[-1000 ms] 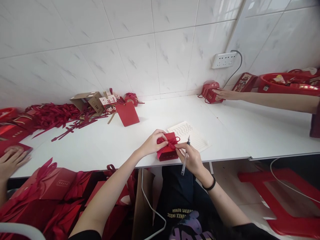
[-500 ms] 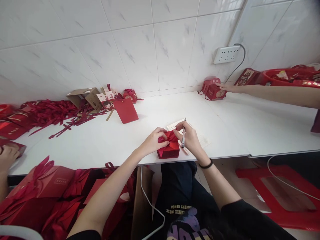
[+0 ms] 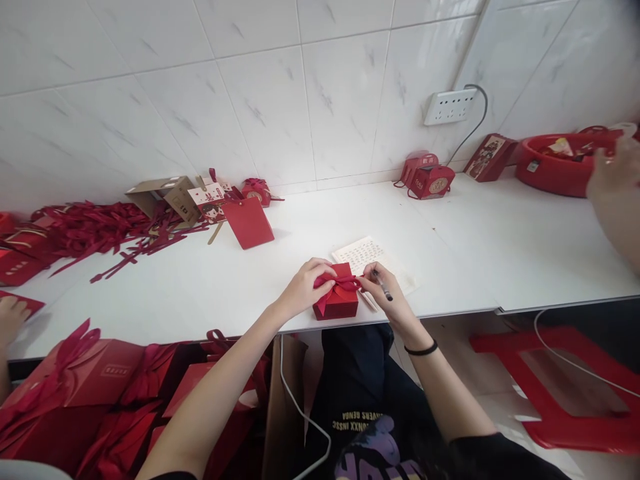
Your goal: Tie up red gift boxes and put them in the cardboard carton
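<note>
1. Left hand: fingers curled, pinching the left loop of the ribbon bow on top of the small red gift box
2. Right hand: fingertips nipping the bow's right loop; a pen tucked between the fingers, tip pointing right and away
3. Box sits at the near edge of the white table, just left of a handwritten note sheet
4. Since half a second ago: pen swung from upright to slanting; right hand lower; the co-worker's hand has left the red handled boxes by the wall and pulled back toward the red basin
5. Open tabletop lies left and right of the box; ribbon pile far left
</note>
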`<state>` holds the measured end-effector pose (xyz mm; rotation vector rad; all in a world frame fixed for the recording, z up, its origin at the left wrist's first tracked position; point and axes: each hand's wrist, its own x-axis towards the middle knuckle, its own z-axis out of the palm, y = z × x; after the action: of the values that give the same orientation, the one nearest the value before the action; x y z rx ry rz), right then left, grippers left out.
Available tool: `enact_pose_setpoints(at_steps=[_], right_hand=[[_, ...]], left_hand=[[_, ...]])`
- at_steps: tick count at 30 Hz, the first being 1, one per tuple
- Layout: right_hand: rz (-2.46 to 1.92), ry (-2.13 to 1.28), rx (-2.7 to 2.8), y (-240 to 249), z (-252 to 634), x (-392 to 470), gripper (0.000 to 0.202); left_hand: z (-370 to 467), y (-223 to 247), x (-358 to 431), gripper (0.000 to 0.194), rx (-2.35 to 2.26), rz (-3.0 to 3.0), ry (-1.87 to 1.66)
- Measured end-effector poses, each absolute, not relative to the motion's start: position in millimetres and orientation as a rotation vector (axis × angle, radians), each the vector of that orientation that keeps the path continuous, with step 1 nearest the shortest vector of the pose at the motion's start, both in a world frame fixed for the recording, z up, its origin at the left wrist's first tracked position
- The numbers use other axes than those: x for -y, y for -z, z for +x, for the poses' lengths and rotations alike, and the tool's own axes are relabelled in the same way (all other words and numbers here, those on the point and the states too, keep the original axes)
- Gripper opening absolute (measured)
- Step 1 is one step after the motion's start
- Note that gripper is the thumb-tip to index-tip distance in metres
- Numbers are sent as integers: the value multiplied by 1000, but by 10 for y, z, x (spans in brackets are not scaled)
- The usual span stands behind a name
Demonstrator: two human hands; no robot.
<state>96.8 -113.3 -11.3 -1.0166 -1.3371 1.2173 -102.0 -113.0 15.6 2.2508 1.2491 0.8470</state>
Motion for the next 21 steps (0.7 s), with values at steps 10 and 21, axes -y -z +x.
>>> enact_pose_setpoints(at_steps=[10,21], right_hand=[[-1133,-1027,1408,80,893,1309,18],[-1128,-1089,1385,67,866,1282,24]], left_hand=[[-957,-208,1168,12,-1392,2465,-826],[-964,-262,1118,9,-1428,2255,-743]])
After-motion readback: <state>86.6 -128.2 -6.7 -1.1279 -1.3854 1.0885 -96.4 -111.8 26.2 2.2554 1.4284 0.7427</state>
